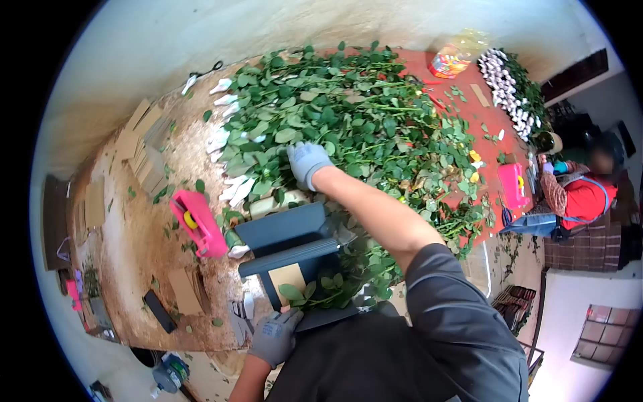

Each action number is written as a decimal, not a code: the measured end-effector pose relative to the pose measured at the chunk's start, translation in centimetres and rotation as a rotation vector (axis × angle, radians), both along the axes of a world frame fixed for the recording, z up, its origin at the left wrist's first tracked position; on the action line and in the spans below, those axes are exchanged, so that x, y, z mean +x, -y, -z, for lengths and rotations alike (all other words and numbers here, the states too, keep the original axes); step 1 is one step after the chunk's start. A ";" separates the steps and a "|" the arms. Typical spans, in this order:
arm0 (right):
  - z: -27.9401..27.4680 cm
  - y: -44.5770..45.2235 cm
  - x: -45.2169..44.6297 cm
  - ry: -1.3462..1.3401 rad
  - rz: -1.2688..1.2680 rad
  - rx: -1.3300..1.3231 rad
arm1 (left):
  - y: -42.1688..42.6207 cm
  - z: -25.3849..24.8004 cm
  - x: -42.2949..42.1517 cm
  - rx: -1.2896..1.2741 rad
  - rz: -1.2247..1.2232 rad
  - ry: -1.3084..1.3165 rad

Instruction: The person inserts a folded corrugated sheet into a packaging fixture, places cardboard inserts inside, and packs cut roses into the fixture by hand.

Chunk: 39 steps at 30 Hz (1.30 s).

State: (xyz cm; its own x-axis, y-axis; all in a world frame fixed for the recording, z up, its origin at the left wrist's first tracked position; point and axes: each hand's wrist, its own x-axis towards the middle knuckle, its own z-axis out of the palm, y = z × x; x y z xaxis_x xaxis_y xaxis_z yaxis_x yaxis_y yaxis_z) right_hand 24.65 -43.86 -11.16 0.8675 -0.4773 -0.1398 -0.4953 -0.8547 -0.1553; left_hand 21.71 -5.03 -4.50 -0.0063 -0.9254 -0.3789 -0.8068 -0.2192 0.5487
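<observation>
My right hand (309, 163), in a grey glove, reaches into a big pile of leafy green stems (348, 114); its fingertips lie among the leaves, and what they hold, if anything, is hidden. White-wrapped heads (238, 190) stick out at the pile's left side. My left hand (274, 335), gloved too, is at the near edge of a dark grey stand (284, 231), by the lower end of a few stems. A piece of cardboard (288, 281) and leaves (315, 293) lie on the stand. The left fingers are partly hidden.
A pink tape dispenser (199, 224), cardboard pieces (144, 157), a black phone (159, 311) and scissors (206, 69) lie on the worn table (127, 248). Another pink dispenser (512, 185) is on the red surface at right, near a person in red (585, 199). White-wrapped flowers (502, 87) lie beyond.
</observation>
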 end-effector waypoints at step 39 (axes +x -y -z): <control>-11.1 10.8 -2.5 0.265 0.053 -0.122 | -0.8 0.7 0.0 -0.037 -0.018 -0.037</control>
State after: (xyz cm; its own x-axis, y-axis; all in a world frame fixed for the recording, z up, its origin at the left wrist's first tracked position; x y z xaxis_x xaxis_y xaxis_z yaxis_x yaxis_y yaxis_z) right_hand 22.14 -54.62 -0.04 0.8395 -0.5223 0.1496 -0.4956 -0.8490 -0.1832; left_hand 21.70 -4.26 -5.20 -0.0025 -0.9388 -0.3443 -0.7817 -0.2129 0.5862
